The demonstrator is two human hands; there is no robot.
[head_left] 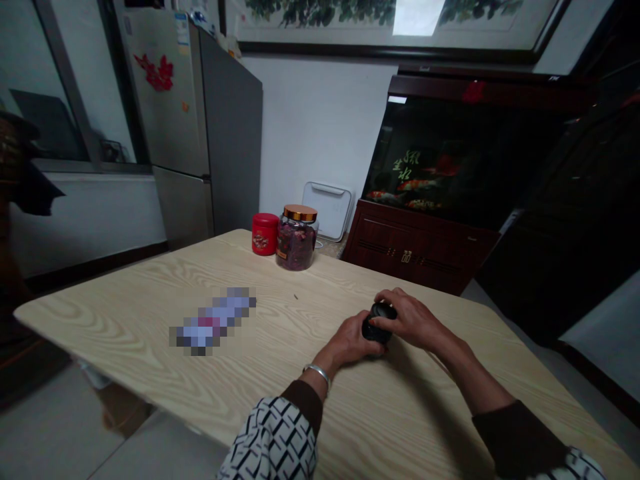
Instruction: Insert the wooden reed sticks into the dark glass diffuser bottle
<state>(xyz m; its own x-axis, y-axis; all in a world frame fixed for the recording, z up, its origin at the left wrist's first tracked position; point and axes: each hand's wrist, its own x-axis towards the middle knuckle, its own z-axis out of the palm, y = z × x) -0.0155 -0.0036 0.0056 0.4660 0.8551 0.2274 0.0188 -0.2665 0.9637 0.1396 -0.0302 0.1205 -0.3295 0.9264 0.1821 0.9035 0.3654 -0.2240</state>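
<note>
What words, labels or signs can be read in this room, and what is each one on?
Nothing can be quoted with certainty. The gold characters on the fish tank look Chinese but are too blurred to read. The labels on the glass jar and red tin and the stickers on the fridge are too small. The item on the table is pixelated.

You're in someone's home: a refrigerator [190, 120] stands far left, a lit fish tank [450, 160] sits on a dark wooden cabinet [415, 247] far right, and a large framed painting [385, 27] hangs above.
</note>
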